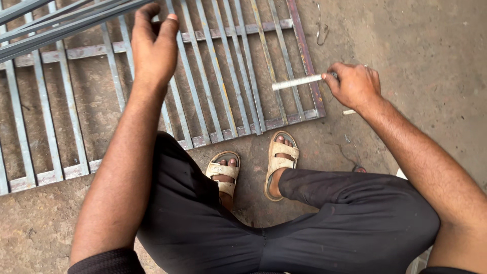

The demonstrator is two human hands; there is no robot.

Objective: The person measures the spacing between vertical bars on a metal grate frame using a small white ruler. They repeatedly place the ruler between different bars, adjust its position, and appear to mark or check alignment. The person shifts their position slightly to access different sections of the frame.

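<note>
I am squatting over a grey metal grille [223, 76] that lies flat on the concrete floor. My left hand [152, 48] hovers above its bars, fingers curled loosely, holding nothing. My right hand [353, 83] is shut on a thin pale metal strip [297, 82], like a flat ruler, which points left across the grille's reddish right edge bar [307, 58]. My sandalled feet [253, 167] stand just in front of the grille's near rail.
Long grey metal bars [56, 20] cross the top left corner above the grille. A bit of bent wire [321, 30] lies on the floor at the top. A small pale stick [349, 112] lies near my right wrist.
</note>
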